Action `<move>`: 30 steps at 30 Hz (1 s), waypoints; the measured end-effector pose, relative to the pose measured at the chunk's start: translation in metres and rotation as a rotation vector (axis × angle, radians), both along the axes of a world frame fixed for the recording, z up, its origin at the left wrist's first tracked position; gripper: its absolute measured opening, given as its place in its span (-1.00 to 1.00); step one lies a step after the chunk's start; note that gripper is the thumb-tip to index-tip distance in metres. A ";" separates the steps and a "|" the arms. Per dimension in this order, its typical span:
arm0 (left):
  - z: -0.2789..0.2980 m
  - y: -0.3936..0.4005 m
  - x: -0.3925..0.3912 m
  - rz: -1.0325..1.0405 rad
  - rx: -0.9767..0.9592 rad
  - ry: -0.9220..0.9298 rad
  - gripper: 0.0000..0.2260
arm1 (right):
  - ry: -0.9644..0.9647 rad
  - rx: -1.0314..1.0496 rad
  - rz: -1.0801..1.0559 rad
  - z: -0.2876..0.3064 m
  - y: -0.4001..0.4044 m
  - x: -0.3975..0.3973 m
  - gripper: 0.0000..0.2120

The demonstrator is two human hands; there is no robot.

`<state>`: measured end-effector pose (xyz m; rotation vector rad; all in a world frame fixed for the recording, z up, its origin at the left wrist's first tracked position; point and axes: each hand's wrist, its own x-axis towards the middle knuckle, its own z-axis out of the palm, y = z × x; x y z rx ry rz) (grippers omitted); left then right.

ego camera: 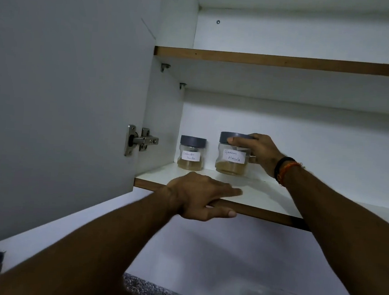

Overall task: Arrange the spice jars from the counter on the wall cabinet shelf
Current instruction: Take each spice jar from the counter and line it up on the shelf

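Head view: jars are gathering toward the left end of the lower shelf [267, 196] of the wall cabinet. One spice jar, the coriander jar [191, 153], is standing upright near the shelf's back-left corner, just beside the cabinet's side wall, its grey lid on; that one looks finished. The garam masala jar [232, 155] is sitting or hovering just to its right, apart from it, a little nearer the front edge. Whether its base is fully resting on the shelf I cannot tell; it seems slightly tilted. The right hand [262, 153] is gripping this jar around the lid and upper body, thumb across the front of the lid, fingers curled behind. By my judgement the second jar is being set down or nudged into line, so two jars are near enough placed; how many are waiting on the counter is not showing, since only a strip of speckled counter [152, 292] is appearing at the bottom edge.

The left hand [202, 194] is bracing on the shelf's front edge, fingers lying flat and straight on top, thumb hooked under the brown lip, holding no jar.

Around this: the cabinet door [60, 88] is hanging open on the left, its metal hinge [140, 140] beside the side wall. The upper shelf [285, 61] is showing only its front edge. Nothing is blocking the space to the right of the held jar; the braced left forearm is crossing below the shelf and could crowd the next lift.
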<state>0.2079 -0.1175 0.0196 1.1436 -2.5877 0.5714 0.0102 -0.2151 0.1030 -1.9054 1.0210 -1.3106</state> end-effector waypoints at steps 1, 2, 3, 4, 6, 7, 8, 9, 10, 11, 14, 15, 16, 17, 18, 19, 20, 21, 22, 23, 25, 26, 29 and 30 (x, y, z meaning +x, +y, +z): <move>0.000 0.001 -0.001 -0.006 -0.003 -0.001 -0.41 | 0.000 0.007 -0.006 -0.003 -0.008 0.003 -0.47; 0.000 0.001 -0.001 -0.010 -0.012 -0.001 -0.40 | 0.006 0.013 -0.010 -0.006 -0.016 0.006 -0.49; -0.001 0.000 -0.001 -0.017 -0.026 0.005 -0.38 | 0.018 0.020 -0.016 -0.008 -0.024 0.009 -0.50; -0.001 -0.001 0.000 -0.019 -0.044 0.011 -0.37 | 0.034 0.027 -0.019 -0.010 -0.033 0.012 -0.51; -0.003 -0.003 0.001 -0.025 -0.074 0.017 -0.35 | 0.068 0.037 -0.032 -0.013 -0.047 0.016 -0.53; -0.003 -0.004 0.000 -0.031 -0.086 0.017 -0.35 | 0.085 0.037 -0.042 -0.013 -0.052 0.017 -0.54; -0.004 -0.004 0.000 -0.035 -0.099 0.014 -0.35 | 0.100 0.035 -0.051 -0.014 -0.056 0.017 -0.55; -0.005 -0.006 0.001 -0.040 -0.109 0.015 -0.36 | 0.109 0.035 -0.059 -0.014 -0.060 0.018 -0.55; -0.005 -0.006 0.001 -0.044 -0.119 0.015 -0.36 | 0.109 0.032 -0.065 -0.013 -0.062 0.017 -0.54; -0.005 -0.007 0.001 -0.044 -0.125 0.017 -0.36 | 0.104 0.030 -0.068 -0.013 -0.064 0.017 -0.53; -0.005 -0.007 0.001 -0.036 -0.139 0.016 -0.35 | 0.119 0.018 -0.080 -0.014 -0.066 0.018 -0.55; -0.005 -0.007 0.000 -0.037 -0.138 0.017 -0.34 | 0.127 0.013 -0.088 -0.013 -0.066 0.019 -0.57; -0.006 -0.006 0.000 -0.035 -0.135 0.016 -0.34 | 0.131 0.013 -0.095 -0.015 -0.065 0.019 -0.58; -0.005 -0.006 0.000 -0.033 -0.136 0.017 -0.34 | 0.135 0.014 -0.103 -0.014 -0.065 0.021 -0.59; -0.005 -0.006 0.000 -0.030 -0.135 0.018 -0.33 | 0.143 0.014 -0.111 -0.015 -0.065 0.022 -0.60; -0.005 -0.006 0.000 -0.032 -0.133 0.021 -0.33 | 0.152 0.010 -0.116 -0.015 -0.064 0.022 -0.63; -0.004 -0.006 0.000 -0.032 -0.133 0.021 -0.33 | 0.158 0.004 -0.114 -0.014 -0.064 0.022 -0.68; -0.004 -0.005 -0.001 -0.032 -0.137 0.021 -0.34 | 0.161 -0.004 -0.111 -0.014 -0.063 0.023 -0.72; -0.004 -0.005 0.000 -0.031 -0.140 0.021 -0.34 | 0.161 -0.012 -0.116 -0.014 -0.063 0.023 -0.74; -0.004 -0.005 -0.001 -0.031 -0.143 0.021 -0.33 | 0.162 -0.022 -0.132 -0.015 -0.063 0.024 -0.74; -0.004 -0.004 -0.001 -0.024 -0.144 0.017 -0.33 | 0.167 -0.033 -0.170 -0.015 -0.063 0.027 -0.66; -0.004 -0.004 -0.001 -0.018 -0.143 0.011 -0.32 | 0.171 -0.034 -0.179 -0.015 -0.063 0.028 -0.61; -0.004 -0.004 -0.001 -0.010 -0.133 0.003 -0.31 | 0.223 -0.048 -0.194 -0.015 -0.062 0.029 -0.55; -0.004 -0.005 -0.002 -0.013 -0.130 0.005 -0.31 | 0.239 -0.056 -0.194 -0.014 -0.062 0.028 -0.55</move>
